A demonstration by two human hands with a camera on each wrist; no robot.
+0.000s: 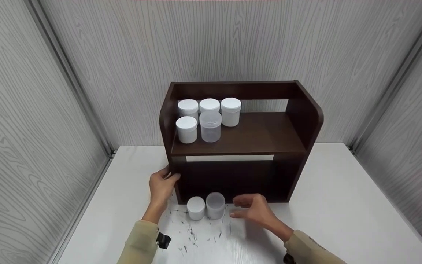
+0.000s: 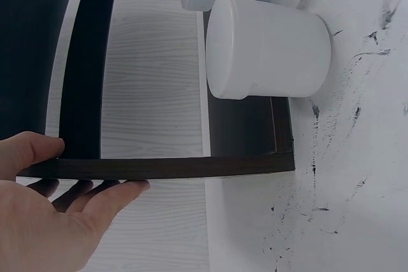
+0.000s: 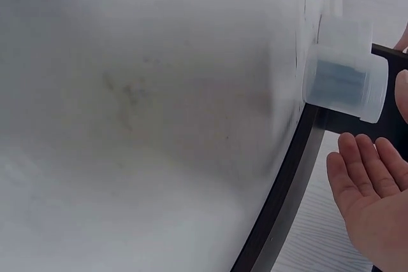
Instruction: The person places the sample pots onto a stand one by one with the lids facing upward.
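My left hand point(image 1: 161, 187) grips the left side panel of a dark brown two-tier shelf point(image 1: 240, 146); in the left wrist view the thumb lies on the inner face and the fingers on the outer. In front of the lower tier stand a white lidded jar point(image 1: 196, 209) and, to its right, a translucent jar point(image 1: 215, 206). Just right of that translucent jar is my right hand point(image 1: 256, 211), fingers extended and thumb apart, holding nothing. The right wrist view shows its fingers point(image 3: 363, 164) beside the translucent jar.
On the upper tier's left half stand several white jars point(image 1: 187, 130) and one translucent jar point(image 1: 210, 126). Dark scuff marks point(image 1: 192, 234) streak the white table point(image 1: 343, 205) before the shelf. Grey wood-grain panels point(image 1: 211, 44) enclose the back and sides.
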